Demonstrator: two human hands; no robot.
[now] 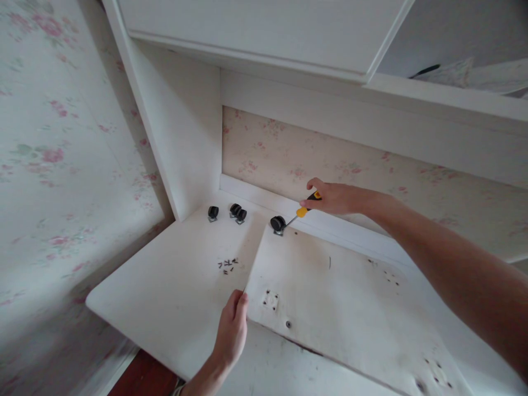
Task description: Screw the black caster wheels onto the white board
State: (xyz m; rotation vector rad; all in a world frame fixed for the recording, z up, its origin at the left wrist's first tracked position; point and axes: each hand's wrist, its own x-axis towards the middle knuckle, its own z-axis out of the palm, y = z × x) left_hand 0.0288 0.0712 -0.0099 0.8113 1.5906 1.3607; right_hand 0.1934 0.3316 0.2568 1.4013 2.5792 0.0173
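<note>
My right hand [328, 197] is wrapped round the yellow and black handle of a screwdriver [302, 211]. The screwdriver's tip reaches the metal plate of a black caster wheel [278, 223] at the far left corner of a white board [330, 297]. My left hand [232, 324] grips the board's left edge near its front corner, with thumb and fingers closed on it. Screw holes and a pale square mark [270, 300] show at the board's near left corner. Similar groups of holes are at its right side.
Loose black casters [238, 212] and another caster [213, 213] sit on the white desk [165, 297] to the left. Several small screws [227, 265] lie in a loose pile beside the board. A white cabinet [247, 33] hangs low overhead; a side panel [185, 132] stands at the left.
</note>
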